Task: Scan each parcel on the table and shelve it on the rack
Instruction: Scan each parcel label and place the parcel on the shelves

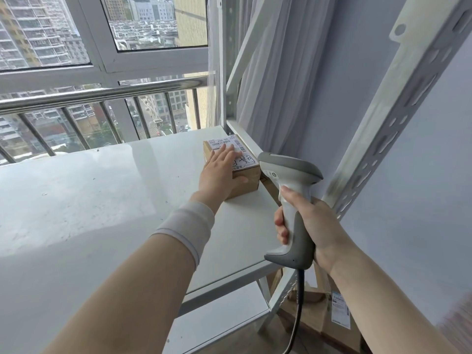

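Left hand point(219, 169) laid flat on the parcel point(249, 181), fingers straight across the label point(246, 158), thumb set against the near face; nothing clasped. Right hand point(306, 226) wrapped around the handle of the scanner point(291, 172), its head aimed toward 11 o'clock at the parcel, cable point(297, 315) hung toward 6 o'clock.

Parcel found at the 1 o'clock corner of the desk point(102, 200), just beside the rack point(383, 149). Small cardboard box, stiff-sided; judged light and not slippery. Barcode partly covered by the fingers, so it would need to be bared for a scan. Best taken from above across two opposite side faces, one-handed.

The rack's slotted upright is stood close at 3 o'clock, to be cleared when the parcel is lifted. More boxes point(316, 320) seen low down at 5 o'clock, behind the frame. Railing point(102, 95) noted at 11 o'clock, curtain point(281, 72) at 1 o'clock
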`<action>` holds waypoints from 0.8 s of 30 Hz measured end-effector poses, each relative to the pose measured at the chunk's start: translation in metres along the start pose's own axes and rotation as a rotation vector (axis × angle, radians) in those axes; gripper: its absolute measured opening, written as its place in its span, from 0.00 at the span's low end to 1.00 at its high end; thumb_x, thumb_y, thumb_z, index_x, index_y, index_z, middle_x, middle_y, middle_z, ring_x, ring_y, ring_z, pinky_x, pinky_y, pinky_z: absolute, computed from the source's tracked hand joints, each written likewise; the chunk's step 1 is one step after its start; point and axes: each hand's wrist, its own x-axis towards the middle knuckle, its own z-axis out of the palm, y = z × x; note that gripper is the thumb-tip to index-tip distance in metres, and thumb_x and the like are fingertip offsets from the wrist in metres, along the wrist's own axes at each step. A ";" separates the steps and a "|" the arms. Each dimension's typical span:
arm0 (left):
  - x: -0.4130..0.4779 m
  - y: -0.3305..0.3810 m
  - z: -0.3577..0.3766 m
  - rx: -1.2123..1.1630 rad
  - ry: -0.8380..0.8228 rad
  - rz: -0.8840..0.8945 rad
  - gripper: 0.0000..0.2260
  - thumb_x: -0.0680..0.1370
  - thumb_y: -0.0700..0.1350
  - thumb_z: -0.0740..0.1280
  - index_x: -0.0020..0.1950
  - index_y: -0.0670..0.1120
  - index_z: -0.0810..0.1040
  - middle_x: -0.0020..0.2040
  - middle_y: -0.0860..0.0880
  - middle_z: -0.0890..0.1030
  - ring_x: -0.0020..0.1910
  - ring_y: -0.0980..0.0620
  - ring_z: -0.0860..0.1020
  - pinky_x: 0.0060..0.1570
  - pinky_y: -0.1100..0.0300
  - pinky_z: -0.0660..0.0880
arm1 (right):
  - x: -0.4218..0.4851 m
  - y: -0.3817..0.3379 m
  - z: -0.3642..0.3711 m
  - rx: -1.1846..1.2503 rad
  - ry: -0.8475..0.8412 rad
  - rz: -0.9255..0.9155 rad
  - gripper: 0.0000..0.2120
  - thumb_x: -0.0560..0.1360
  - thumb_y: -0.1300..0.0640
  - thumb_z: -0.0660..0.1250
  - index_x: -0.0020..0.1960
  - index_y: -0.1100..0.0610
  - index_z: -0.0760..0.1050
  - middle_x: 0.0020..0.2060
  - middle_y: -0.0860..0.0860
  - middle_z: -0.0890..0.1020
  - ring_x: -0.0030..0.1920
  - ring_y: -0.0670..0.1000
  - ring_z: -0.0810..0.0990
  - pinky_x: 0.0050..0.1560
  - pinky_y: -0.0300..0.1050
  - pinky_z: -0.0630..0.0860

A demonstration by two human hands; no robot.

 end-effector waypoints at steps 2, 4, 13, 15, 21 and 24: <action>0.000 0.001 0.000 0.038 -0.023 0.018 0.30 0.74 0.52 0.70 0.73 0.47 0.63 0.77 0.47 0.57 0.77 0.49 0.48 0.75 0.53 0.44 | 0.000 0.002 0.001 0.005 0.009 0.001 0.21 0.75 0.49 0.65 0.29 0.62 0.71 0.22 0.53 0.74 0.20 0.50 0.70 0.23 0.38 0.70; -0.001 0.001 -0.005 0.071 -0.041 0.012 0.36 0.73 0.53 0.70 0.75 0.46 0.57 0.78 0.46 0.53 0.77 0.49 0.45 0.75 0.52 0.40 | -0.002 0.003 0.002 0.009 0.014 -0.002 0.22 0.75 0.49 0.66 0.28 0.61 0.72 0.22 0.54 0.73 0.20 0.50 0.70 0.23 0.37 0.70; -0.101 0.065 -0.043 -0.860 0.384 -0.208 0.24 0.80 0.45 0.63 0.74 0.47 0.60 0.71 0.56 0.65 0.69 0.63 0.62 0.59 0.82 0.57 | -0.054 0.003 0.007 0.059 -0.006 -0.011 0.21 0.76 0.50 0.65 0.31 0.63 0.71 0.21 0.54 0.73 0.21 0.50 0.70 0.25 0.38 0.70; -0.136 0.084 -0.046 -1.073 0.400 -0.306 0.20 0.81 0.45 0.59 0.73 0.45 0.62 0.68 0.56 0.68 0.66 0.64 0.66 0.56 0.82 0.62 | -0.076 0.003 0.007 0.064 -0.010 -0.027 0.20 0.76 0.50 0.65 0.31 0.62 0.72 0.22 0.54 0.74 0.21 0.50 0.70 0.26 0.39 0.71; -0.249 0.142 -0.044 -1.401 0.193 -0.599 0.16 0.81 0.50 0.59 0.68 0.48 0.68 0.67 0.48 0.74 0.65 0.53 0.72 0.66 0.57 0.65 | -0.170 0.020 -0.004 0.102 -0.057 -0.066 0.15 0.76 0.50 0.65 0.37 0.60 0.72 0.24 0.53 0.76 0.21 0.51 0.71 0.26 0.39 0.71; -0.307 0.170 -0.040 -1.545 0.142 -0.750 0.16 0.81 0.50 0.58 0.67 0.47 0.70 0.64 0.47 0.75 0.63 0.50 0.74 0.62 0.57 0.68 | -0.225 0.039 -0.023 0.101 -0.078 -0.074 0.17 0.75 0.49 0.66 0.33 0.60 0.74 0.24 0.54 0.76 0.22 0.51 0.72 0.27 0.40 0.71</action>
